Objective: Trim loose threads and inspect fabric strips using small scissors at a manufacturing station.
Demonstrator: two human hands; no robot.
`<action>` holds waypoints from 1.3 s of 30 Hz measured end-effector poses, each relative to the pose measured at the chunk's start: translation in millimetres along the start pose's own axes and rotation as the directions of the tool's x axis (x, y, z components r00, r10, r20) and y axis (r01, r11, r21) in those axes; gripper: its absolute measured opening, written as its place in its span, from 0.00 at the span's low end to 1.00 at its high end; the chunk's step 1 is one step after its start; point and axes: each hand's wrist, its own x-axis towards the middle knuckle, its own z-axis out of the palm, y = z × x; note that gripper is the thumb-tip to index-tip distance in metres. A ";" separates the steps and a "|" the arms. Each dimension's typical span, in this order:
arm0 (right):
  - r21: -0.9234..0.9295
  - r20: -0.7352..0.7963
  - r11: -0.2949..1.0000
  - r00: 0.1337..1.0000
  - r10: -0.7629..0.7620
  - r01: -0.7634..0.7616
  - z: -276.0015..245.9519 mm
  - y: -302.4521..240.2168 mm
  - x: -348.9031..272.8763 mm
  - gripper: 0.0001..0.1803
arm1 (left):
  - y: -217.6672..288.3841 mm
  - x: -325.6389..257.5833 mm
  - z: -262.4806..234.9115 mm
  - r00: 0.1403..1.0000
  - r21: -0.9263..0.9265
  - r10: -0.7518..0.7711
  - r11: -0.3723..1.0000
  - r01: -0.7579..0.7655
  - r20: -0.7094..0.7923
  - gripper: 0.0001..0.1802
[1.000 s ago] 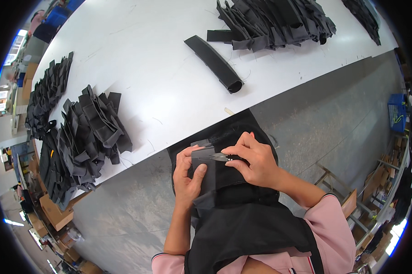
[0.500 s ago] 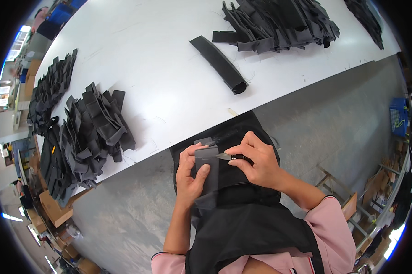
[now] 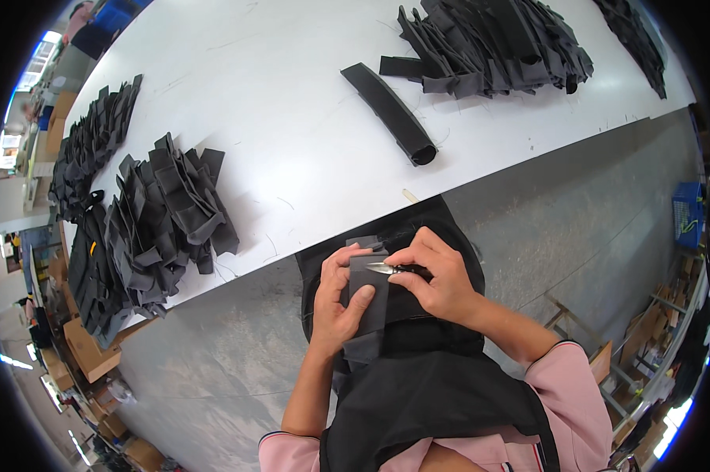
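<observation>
Over my lap, my left hand (image 3: 341, 303) grips a dark grey fabric strip (image 3: 368, 285), thumb on top and fingers behind its edge. My right hand (image 3: 441, 275) is closed around small thread snips (image 3: 381, 268), whose pointed metal blades lie over the strip's right side near its upper end. The dark handle is mostly hidden in my fingers. Whether the blades touch the cloth I cannot tell. The strip's lower end hangs down against my black apron (image 3: 426, 397).
A white table (image 3: 284, 102) spans the far side. On it are a black fabric tube (image 3: 390, 114), a large heap of dark strips (image 3: 496, 47) and more strips (image 3: 170, 208) at the left. A blue basket (image 3: 687, 212) stands far right; a cardboard box (image 3: 90, 350) sits lower left.
The snips' blades have moved left, further over the strip. My left hand and the strip have shifted slightly right. The table and its heaps sit slightly differently in view.
</observation>
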 end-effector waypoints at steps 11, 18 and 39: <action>0.066 0.066 0.994 0.995 0.081 -0.086 -12.7 -23.6 -8.0 0.17 | -6.4 40.0 -7.7 0.894 -0.093 -0.184 0.983 0.160 -0.407 0.16; -0.330 -0.047 0.821 0.861 -0.507 0.466 20.1 4.6 -8.2 0.21 | 7.8 62.7 5.3 0.879 -0.381 -0.447 0.851 0.361 -0.165 0.19; 0.509 -0.156 0.849 0.954 0.256 -0.144 4.1 -5.5 14.1 0.11 | 28.5 18.0 14.7 0.919 -0.402 -0.350 0.879 0.256 -0.179 0.07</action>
